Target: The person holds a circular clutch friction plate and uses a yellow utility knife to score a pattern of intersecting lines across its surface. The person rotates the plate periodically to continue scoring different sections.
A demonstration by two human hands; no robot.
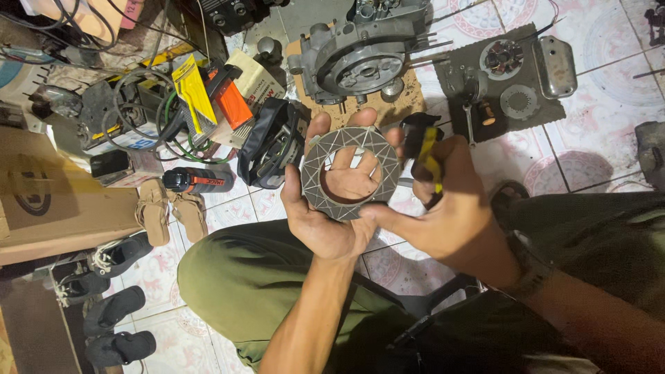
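A flat grey ring-shaped clutch plate (313, 161) with a crossed line pattern lies on the palm of my left hand (325, 221), fingers spread under it and showing through its hole. My right hand (443, 215) grips a black and yellow tool (426, 156) and touches the ring's lower right edge with a fingertip. Beyond the hands a grey metal engine case (360, 55) sits on a brown board on the tiled floor.
A dark mat (450, 69) at the upper right carries a round part (502, 59), a grey disc (518, 102) and a metal cover (554, 66). Cables, boxes, a spray can (197, 180), sandals (170, 208) and shoes crowd the left. My knees fill the bottom.
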